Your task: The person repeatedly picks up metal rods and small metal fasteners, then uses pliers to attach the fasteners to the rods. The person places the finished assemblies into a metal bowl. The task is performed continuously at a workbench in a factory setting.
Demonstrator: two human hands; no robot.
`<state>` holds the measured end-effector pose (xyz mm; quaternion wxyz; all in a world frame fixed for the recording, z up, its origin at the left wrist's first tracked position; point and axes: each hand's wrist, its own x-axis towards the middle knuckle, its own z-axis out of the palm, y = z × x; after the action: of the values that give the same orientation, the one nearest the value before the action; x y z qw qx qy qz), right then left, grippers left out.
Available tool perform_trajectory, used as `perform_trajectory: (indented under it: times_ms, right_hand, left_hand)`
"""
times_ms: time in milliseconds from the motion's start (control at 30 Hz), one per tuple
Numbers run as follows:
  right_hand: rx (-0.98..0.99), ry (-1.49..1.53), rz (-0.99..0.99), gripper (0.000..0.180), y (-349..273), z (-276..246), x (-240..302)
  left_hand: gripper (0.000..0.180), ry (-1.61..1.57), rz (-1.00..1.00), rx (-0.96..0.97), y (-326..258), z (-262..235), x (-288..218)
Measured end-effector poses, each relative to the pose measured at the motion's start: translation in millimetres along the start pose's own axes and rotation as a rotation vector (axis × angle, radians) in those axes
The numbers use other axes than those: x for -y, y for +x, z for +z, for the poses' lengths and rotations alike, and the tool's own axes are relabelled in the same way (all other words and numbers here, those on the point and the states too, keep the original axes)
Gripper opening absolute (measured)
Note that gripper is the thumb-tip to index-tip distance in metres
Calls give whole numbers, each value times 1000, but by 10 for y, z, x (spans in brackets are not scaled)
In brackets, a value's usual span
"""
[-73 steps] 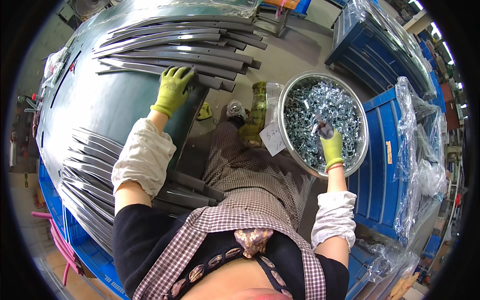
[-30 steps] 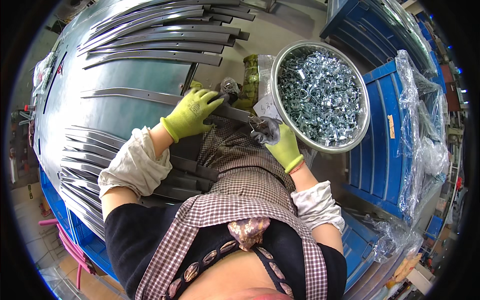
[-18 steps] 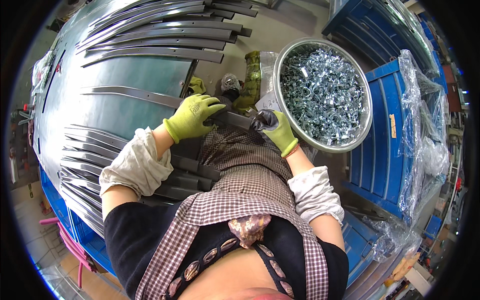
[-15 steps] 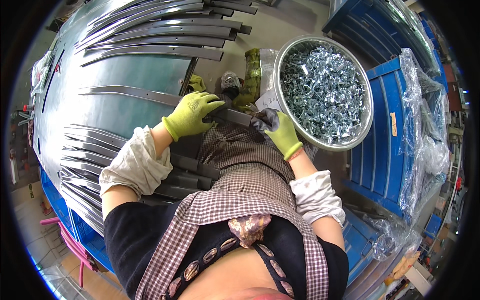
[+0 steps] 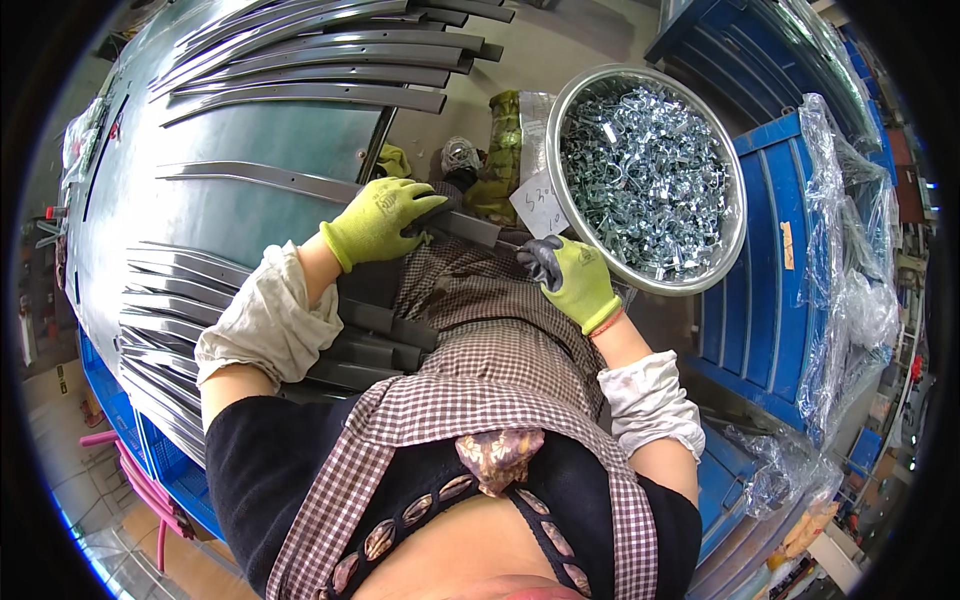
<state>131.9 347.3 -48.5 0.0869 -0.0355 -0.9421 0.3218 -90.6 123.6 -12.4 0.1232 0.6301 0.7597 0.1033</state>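
Observation:
My left hand (image 5: 378, 218), in a yellow-green glove, is closed over a long grey curved metal strip (image 5: 270, 180) that runs from the table across my lap. My right hand (image 5: 572, 277), gloved the same with dark fingertips, pinches the near end of that strip, apparently with a small silver clip between the fingers, though it is mostly hidden. Just right of my hands stands a round metal bowl (image 5: 556, 140) heaped with shiny metal clips (image 5: 650, 180).
More grey curved strips lie stacked at the table's far edge (image 5: 330, 60) and by my left elbow (image 5: 160, 310). Blue crates (image 5: 770, 250) with clear plastic sheeting (image 5: 850, 250) stand to the right. A paper tag (image 5: 540, 205) hangs off the bowl.
My right hand left the bowl of clips and came to the strip's end. My left hand came back from the far stack, drawing one strip toward my lap.

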Motion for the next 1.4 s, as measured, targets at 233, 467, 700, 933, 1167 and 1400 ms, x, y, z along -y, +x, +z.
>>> perform_trajectory:
  times_ms: [233, 467, 700, 933, 1167, 1400]
  right_hand:
    - [-71, 28, -49, 25, -24, 45, 3]
    - [-51, 99, -30, 25, -37, 46, 32]
    - [18, -352, -193, 22, 143, 129, 264]
    - [-19, -205, -81, 16, 132, -372, 46]
    - [-19, -466, 438, 37, 600, -700, -575]
    - [-25, -612, 467, 24, 1042, -424, -985]
  left_hand:
    - [57, -30, -14, 10, 36, -22, 2]
    - [59, -99, -53, 11, 42, -46, -30]
    - [55, -141, -66, 67, 51, -143, -18]
    - [54, -189, -86, 145, -50, -221, -83]
    - [42, -405, -252, 238, -657, -533, -425]
    - [36, -427, -97, 78, -522, -1236, -11]
